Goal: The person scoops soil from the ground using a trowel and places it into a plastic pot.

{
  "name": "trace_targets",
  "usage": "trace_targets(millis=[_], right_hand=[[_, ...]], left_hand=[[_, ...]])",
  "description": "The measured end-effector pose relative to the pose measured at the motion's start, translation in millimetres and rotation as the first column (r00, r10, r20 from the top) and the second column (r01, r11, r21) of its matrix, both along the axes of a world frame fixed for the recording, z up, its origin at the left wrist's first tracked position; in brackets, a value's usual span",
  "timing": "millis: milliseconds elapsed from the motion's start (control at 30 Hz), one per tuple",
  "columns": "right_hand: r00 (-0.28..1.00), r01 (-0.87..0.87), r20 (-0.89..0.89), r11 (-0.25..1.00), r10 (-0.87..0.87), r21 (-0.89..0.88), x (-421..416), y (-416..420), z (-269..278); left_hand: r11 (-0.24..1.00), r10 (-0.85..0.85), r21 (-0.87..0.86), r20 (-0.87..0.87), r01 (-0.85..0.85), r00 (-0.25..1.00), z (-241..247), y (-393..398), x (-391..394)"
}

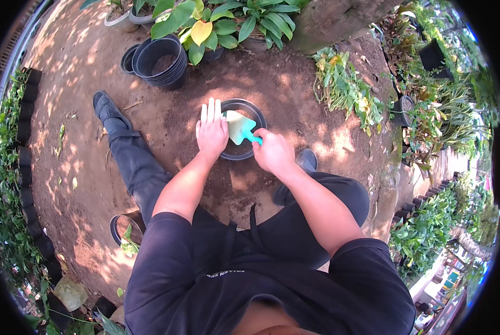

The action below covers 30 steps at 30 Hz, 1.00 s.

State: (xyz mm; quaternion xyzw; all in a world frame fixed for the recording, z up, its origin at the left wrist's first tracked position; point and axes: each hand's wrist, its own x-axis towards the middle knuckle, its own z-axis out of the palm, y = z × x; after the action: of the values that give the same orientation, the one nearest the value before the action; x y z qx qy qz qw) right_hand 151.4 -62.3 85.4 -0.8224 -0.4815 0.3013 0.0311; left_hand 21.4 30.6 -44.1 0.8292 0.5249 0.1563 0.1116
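Note:
My right hand (274, 153) grips the turquoise handle of a hand trowel (239, 125). The trowel's broad, pale blade lies over the mouth of a round black plastic pot (259, 115) on the ground between my legs. My left hand (212, 132) is flat with fingers extended, back upward, at the pot's left rim beside the blade. Whether its palm presses on the rim is hidden. Brown soil shows inside the pot, partly covered by the trowel.
Nested black pots (162, 63) stand ahead on the left, near potted leafy plants (216, 29). Uprooted vines (350, 90) lie ahead on the right by a trunk (338, 21). Another black pot (128, 226) lies near my left thigh. Planted rows border both sides.

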Motion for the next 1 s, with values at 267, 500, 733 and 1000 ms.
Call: trace_targets(millis=[267, 500, 733, 1000], right_hand=[[0.998, -0.044, -0.033, 0.999, 0.043, -0.014, 2, 1, -5], [0.985, -0.167, -0.025, 0.985, 0.168, 0.043, 2, -7, -14], [0.979, -0.204, -0.016, 0.976, 0.205, 0.081, 7, -12, -26], [1.0, -0.015, -0.004, 1.0, 0.015, -0.007, 6, -4, -21]], left_hand=[[0.998, -0.036, -0.049, 0.187, 0.046, 0.982, -12, 4, -4], [0.992, -0.101, -0.048, 0.277, 0.118, 0.956, -9, 6, -7], [0.99, -0.102, -0.061, 0.305, 0.127, 0.947, -10, 8, -8], [0.991, -0.093, -0.064, 0.264, 0.114, 0.96, -7, 4, -5]])
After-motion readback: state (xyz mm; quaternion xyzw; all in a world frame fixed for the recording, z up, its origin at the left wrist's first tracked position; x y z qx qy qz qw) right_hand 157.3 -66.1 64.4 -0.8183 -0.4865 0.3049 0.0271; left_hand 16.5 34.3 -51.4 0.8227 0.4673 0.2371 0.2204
